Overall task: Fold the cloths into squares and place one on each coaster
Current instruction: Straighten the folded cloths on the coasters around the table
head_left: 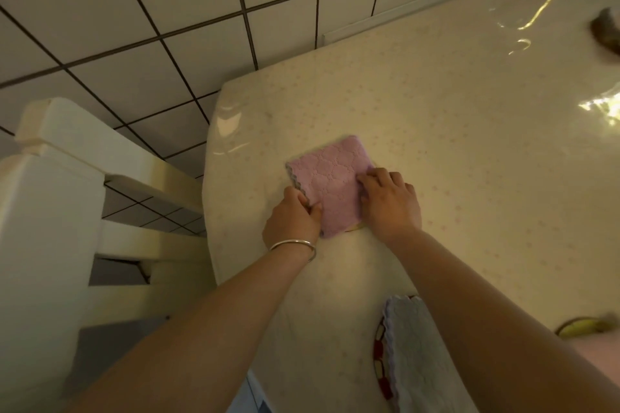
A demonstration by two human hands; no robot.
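A pink cloth point(330, 181), folded into a square, lies on the cream table point(453, 131) near its left edge. A sliver of a yellowish coaster point(355, 228) peeks out under its near edge. My left hand point(291, 219) pinches the cloth's near left edge. My right hand point(391, 203) lies flat on its right side, fingers pressing down. A grey folded cloth point(416, 355) rests on a red-and-white coaster point(379, 362) near the table's front, partly hidden by my right forearm.
Another yellow coaster point(578, 327) shows at the lower right, partly covered. A dark blurred object point(607, 32) sits at the far right edge. A white wooden chair point(67, 211) stands left of the table on the tiled floor.
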